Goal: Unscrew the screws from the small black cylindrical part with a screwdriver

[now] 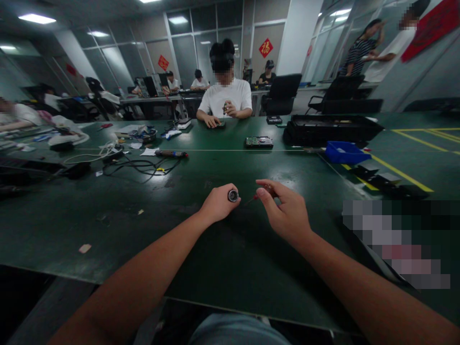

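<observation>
My left hand [220, 203] is closed in a fist around a dark cylindrical object. Only its round end [233, 195] shows, a metallic ring with a dark recess; the rest is hidden in my fingers. Just to the right, my right hand [287, 206] grips a screwdriver [270, 190] between thumb and fingers. Its handle looks brownish and see-through, with a red part near the thin shaft, which points down and left toward my left fist. The shaft's tip is hard to make out. Both hands are above the green table [179, 258], a short gap apart.
Across the table, a person [225, 96] works on a small board. A hard drive [258, 142] lies ahead of my hands. To the right are a black casing [330, 128], a blue bin [347, 152] and black parts [388, 181]. Tangled cables [140, 165] and another screwdriver-like tool [172, 154] lie left.
</observation>
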